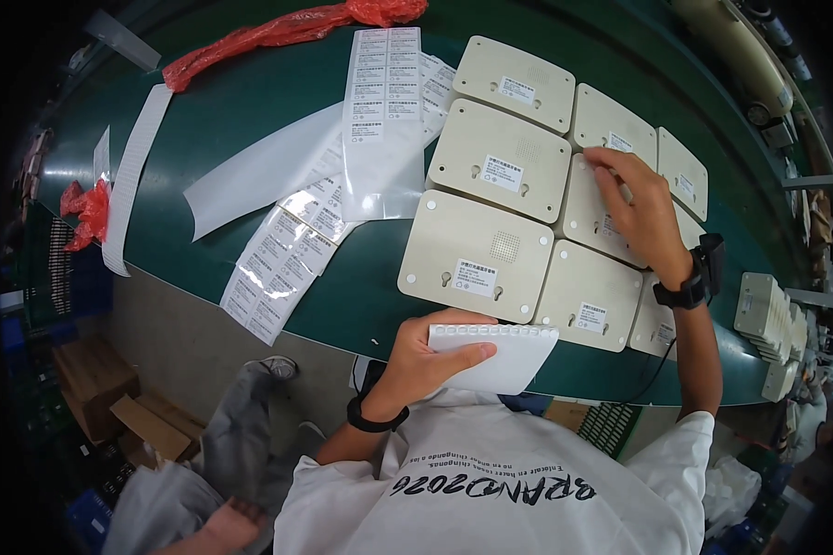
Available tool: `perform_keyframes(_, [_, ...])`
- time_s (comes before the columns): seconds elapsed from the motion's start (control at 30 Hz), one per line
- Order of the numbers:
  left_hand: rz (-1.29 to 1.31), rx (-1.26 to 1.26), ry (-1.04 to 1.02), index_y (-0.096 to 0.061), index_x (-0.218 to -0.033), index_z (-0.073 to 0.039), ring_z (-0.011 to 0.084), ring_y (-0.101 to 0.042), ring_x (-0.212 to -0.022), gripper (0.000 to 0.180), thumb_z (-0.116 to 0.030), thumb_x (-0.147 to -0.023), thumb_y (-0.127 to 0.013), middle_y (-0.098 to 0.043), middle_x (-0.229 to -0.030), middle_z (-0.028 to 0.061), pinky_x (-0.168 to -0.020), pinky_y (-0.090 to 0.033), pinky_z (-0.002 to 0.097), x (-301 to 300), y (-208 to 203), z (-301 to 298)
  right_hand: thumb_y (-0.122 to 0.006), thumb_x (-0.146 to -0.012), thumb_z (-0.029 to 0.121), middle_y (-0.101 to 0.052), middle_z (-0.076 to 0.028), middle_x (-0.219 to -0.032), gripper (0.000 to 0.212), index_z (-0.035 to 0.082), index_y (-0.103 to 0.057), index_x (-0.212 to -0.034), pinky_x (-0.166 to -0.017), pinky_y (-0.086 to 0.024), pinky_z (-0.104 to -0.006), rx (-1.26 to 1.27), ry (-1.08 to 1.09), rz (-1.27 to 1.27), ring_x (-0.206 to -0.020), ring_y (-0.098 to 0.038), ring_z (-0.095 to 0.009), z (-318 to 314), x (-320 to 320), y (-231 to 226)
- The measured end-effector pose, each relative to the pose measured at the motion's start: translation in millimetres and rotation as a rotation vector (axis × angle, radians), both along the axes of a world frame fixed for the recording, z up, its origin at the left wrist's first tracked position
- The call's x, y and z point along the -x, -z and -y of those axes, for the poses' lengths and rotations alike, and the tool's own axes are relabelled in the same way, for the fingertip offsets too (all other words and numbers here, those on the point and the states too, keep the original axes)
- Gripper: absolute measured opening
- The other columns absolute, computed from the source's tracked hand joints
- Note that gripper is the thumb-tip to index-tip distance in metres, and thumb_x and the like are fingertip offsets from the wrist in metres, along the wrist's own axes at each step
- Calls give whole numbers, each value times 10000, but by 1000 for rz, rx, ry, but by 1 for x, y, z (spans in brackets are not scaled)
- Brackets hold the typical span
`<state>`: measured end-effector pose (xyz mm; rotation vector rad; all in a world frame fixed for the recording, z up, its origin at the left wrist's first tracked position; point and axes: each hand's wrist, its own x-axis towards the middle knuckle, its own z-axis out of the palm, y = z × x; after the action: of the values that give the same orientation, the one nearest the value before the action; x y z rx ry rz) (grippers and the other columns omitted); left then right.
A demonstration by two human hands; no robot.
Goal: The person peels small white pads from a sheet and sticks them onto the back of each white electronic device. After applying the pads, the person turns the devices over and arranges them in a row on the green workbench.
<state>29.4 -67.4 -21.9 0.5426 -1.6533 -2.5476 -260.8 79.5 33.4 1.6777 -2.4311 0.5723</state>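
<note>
While the front-left panel [463,236], a cream plate with a white dot at each corner, lies flat on the green table [250,120] in the head view, the left hand [426,365] is just on its near side. That hand pinches a white sheet [500,356] between the thumb, laid across its face, and the fingers behind; a row of small rounded bumps runs along the sheet's upper edge.

The right hand [634,203] hangs to the right of the front-left panel and farther off, over the middle panel [583,217]. Its fingers are bent, with thumb and forefinger tips near that panel's far left corner; whether they pinch anything or touch the surface, I cannot tell.

Beyond the front-left panel lie two more in its column, the back-left panel [518,65] being the farthest. Directly to its right is the front-middle panel [574,287]. Each of these carries a white printed label.

Left of the front-left panel, printed label sheets [370,111] overlap one another, and past them, toward the far edge, stretches a crumpled red plastic strip [278,44]. Well to its right stands a row of cream casings [759,310].
</note>
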Motion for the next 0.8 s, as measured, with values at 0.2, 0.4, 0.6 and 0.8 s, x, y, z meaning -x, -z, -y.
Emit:
perform_keyframes(0.2, [67, -60, -55, -736, -1050, 19, 113, -680, -863, 274, -2, -788, -815, -746, -975, 94, -775, -547, 237, -1, -8, -2, -586, -882, -64, -661, -159, -1233, 357, 1, -635, -1230, -907, -526, -345, 0, -14, -61, -1076, -654, -314, -4, -15, 0])
perform_keyframes(0.4, [-15, 109, -128, -739, -1027, 27, 123, -695, -824, 266, 0, -776, -824, -754, -944, 113, -730, -557, 243, -14, -29, -1, -758, -839, 37, -674, -155, -1193, 376, -2, -654, -1199, -936, -496, -329, -137, -131, 1018, -1114, -645, -229, -21, -119, -61])
perform_keyframes(0.6, [-58, 218, -106, -745, -991, 36, 134, -711, -788, 237, 3, -772, -828, -760, -928, 137, -678, -560, 242, -13, -32, 6, -780, -828, 36, -698, -114, -1101, 320, 1, -679, -1130, -816, -531, -306, -183, 16, 1152, -1022, -661, -187, -43, -128, -42])
perform_keyframes(0.8, [-74, 241, -51, -750, -1017, 13, 82, -684, -788, 217, -56, -823, -818, -761, -918, 83, -689, -538, 215, -12, -30, 6, -776, -798, -3, -690, -78, -940, 217, 18, -716, -1006, -652, -525, -319, -24, -230, 641, -803, -658, -218, -30, -118, -50])
